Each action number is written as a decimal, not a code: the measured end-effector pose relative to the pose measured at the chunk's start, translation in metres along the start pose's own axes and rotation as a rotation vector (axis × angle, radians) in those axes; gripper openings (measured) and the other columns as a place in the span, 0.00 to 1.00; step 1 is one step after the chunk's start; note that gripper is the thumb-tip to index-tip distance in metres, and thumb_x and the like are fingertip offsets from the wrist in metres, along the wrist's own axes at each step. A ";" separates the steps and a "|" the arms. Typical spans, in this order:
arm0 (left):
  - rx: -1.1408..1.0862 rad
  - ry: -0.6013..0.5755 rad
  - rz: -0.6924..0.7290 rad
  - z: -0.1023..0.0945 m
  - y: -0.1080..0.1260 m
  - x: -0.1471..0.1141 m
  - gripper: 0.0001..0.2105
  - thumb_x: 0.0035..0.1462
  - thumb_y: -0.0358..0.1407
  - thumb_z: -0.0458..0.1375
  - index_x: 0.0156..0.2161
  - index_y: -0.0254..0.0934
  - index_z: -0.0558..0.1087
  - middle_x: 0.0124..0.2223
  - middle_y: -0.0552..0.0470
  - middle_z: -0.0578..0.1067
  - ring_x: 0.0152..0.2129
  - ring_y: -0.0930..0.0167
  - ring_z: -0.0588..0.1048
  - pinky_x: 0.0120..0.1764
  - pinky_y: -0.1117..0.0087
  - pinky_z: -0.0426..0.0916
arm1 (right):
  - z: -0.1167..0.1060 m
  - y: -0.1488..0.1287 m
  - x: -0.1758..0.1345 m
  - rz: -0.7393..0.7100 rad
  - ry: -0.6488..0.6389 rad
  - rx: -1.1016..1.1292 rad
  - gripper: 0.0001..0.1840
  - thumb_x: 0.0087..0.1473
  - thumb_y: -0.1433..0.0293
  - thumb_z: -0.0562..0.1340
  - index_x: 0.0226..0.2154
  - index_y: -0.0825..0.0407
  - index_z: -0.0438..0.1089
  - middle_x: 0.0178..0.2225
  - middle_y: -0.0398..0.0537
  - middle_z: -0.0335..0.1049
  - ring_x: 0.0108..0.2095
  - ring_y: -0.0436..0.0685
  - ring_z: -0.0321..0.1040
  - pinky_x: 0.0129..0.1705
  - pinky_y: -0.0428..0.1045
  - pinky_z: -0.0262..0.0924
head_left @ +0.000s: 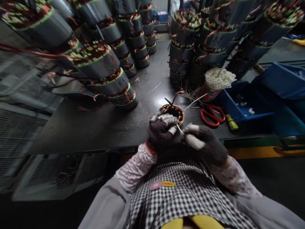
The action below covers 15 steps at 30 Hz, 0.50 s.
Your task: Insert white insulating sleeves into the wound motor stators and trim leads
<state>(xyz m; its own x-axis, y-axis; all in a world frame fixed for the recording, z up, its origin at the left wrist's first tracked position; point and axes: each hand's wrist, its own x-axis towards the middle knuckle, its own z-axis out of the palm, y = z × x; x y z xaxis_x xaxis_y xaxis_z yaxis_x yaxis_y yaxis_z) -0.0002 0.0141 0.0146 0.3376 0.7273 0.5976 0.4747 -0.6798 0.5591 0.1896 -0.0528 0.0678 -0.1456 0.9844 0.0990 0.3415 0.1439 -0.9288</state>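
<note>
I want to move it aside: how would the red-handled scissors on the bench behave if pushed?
The red-handled scissors lie flat on the dark bench, so they would probably slide, not roll. They look rigid and fairly light. Their looped handles might snag the loose strands nearby.

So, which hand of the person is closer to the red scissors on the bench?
The right hand. It is just below and left of the red scissors, apart from them. The left hand is farther left, resting on the stator.
</note>
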 end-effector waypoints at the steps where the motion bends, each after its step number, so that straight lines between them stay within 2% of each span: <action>1: 0.010 -0.005 -0.003 -0.001 -0.001 0.000 0.07 0.65 0.39 0.63 0.40 0.41 0.83 0.45 0.49 0.88 0.47 0.62 0.85 0.69 0.46 0.68 | -0.001 0.000 -0.003 0.024 -0.001 0.120 0.09 0.64 0.63 0.64 0.36 0.48 0.78 0.31 0.45 0.80 0.30 0.54 0.74 0.34 0.49 0.68; 4: 0.015 -0.030 -0.010 -0.003 -0.004 0.000 0.07 0.67 0.38 0.62 0.44 0.40 0.82 0.47 0.48 0.87 0.48 0.62 0.85 0.67 0.49 0.71 | 0.004 0.012 0.001 0.091 0.074 0.423 0.15 0.62 0.54 0.67 0.36 0.48 0.76 0.30 0.44 0.78 0.27 0.53 0.71 0.30 0.48 0.67; 6: 0.014 -0.015 0.012 -0.005 -0.006 -0.001 0.08 0.67 0.39 0.62 0.46 0.39 0.81 0.45 0.47 0.87 0.47 0.62 0.85 0.64 0.51 0.74 | 0.013 0.027 0.006 0.092 0.059 0.530 0.19 0.60 0.50 0.68 0.36 0.48 0.76 0.33 0.46 0.78 0.30 0.54 0.72 0.31 0.49 0.69; 8: 0.033 0.004 0.041 -0.005 -0.008 -0.002 0.08 0.68 0.39 0.61 0.45 0.39 0.81 0.44 0.46 0.87 0.46 0.61 0.85 0.62 0.51 0.75 | 0.022 0.038 0.005 0.095 0.024 0.537 0.20 0.59 0.49 0.69 0.38 0.48 0.76 0.35 0.47 0.79 0.31 0.54 0.73 0.32 0.49 0.70; 10: 0.055 0.014 0.051 -0.004 -0.008 -0.003 0.07 0.68 0.37 0.61 0.44 0.39 0.81 0.43 0.46 0.87 0.44 0.62 0.86 0.62 0.52 0.75 | 0.025 0.041 -0.004 0.125 0.040 0.473 0.19 0.60 0.50 0.69 0.38 0.48 0.77 0.32 0.45 0.77 0.29 0.53 0.70 0.31 0.49 0.68; 13: 0.064 -0.011 0.044 -0.002 -0.007 -0.003 0.07 0.69 0.37 0.60 0.44 0.40 0.81 0.41 0.48 0.87 0.42 0.64 0.86 0.62 0.53 0.76 | 0.024 0.029 -0.014 0.155 0.051 0.363 0.15 0.63 0.54 0.68 0.38 0.49 0.78 0.28 0.43 0.75 0.26 0.52 0.67 0.30 0.48 0.67; 15: 0.064 -0.046 0.073 -0.002 -0.007 -0.003 0.08 0.68 0.38 0.59 0.43 0.40 0.81 0.40 0.48 0.87 0.41 0.63 0.86 0.62 0.52 0.76 | 0.027 0.014 -0.005 0.111 0.020 0.346 0.14 0.63 0.56 0.68 0.38 0.49 0.78 0.27 0.43 0.75 0.27 0.52 0.68 0.30 0.49 0.68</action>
<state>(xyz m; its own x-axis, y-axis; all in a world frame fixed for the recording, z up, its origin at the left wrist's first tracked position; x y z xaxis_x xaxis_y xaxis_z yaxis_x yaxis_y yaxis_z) -0.0060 0.0164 0.0104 0.4095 0.6807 0.6074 0.4976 -0.7247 0.4766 0.1700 -0.0585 0.0445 -0.1062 0.9943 -0.0053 0.0198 -0.0032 -0.9998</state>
